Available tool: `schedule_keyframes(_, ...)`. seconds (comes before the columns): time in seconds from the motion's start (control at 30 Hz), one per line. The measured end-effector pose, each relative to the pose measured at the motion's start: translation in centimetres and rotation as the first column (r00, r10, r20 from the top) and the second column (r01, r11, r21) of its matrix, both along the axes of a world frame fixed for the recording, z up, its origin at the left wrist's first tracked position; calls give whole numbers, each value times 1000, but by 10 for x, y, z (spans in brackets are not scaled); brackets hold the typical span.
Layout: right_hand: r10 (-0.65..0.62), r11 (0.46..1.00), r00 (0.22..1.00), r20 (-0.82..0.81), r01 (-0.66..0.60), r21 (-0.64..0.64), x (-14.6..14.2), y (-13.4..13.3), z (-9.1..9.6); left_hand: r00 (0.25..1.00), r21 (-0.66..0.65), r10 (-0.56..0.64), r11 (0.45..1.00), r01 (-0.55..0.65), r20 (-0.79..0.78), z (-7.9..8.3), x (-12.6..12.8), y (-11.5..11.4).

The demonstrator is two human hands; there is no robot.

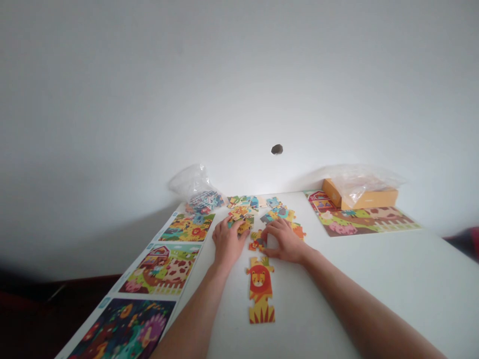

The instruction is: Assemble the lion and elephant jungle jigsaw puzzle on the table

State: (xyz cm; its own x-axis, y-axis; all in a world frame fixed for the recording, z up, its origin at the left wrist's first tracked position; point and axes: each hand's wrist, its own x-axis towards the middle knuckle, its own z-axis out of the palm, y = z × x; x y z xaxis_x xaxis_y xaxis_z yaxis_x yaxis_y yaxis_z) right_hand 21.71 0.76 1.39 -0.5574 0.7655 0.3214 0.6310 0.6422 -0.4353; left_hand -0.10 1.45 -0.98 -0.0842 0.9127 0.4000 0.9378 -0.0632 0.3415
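My left hand (229,243) rests at the near left edge of a heap of loose jigsaw puzzle pieces (244,212). Its fingers are apart, with thumb and forefinger touching a yellow piece with dark stripes (247,224). To its right, my right hand (284,241) has thumb and forefinger bent round the edge of a small red and yellow puzzle piece (256,243). Just below lies a joined strip of puzzle pieces (261,286), upright to me, showing a lion above orange grass. Blue and yellow pieces (280,213) lie beyond my right hand, which partly covers others.
Three printed pictures run down the left edge: a jungle scene (187,228), a farm (162,269), a dark scene (127,329). A clear bag of pieces (204,199) stands back left. Back right, a yellow box (368,199) with clear plastic rests on a farm picture (359,224). A white wall (239,99) rises behind.
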Motion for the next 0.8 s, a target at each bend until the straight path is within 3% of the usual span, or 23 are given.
schedule_keyframes(0.07,-21,999,999,-28,22,37,3,0,2,1000,41,2,999,-3,19,3,-1,-1)
schedule_keyframes(0.13,-45,994,996,-77,52,92,5,1,5,997,112,-73,991,68,38,9,-1,-3)
schedule_keyframes(0.2,-65,986,990,-128,83,146,7,1,8,967,174,-253,954,243,34,16,0,-8)
schedule_keyframes(0.27,-72,978,984,-161,102,181,8,0,10,891,182,-453,878,443,13,22,1,-13)
schedule_keyframes(0.33,-67,975,982,-176,102,198,8,0,11,838,171,-545,828,534,21,26,4,-17)
schedule_keyframes(0.8,-15,983,983,-184,49,178,10,0,11,890,165,-452,884,437,59,20,7,-14)
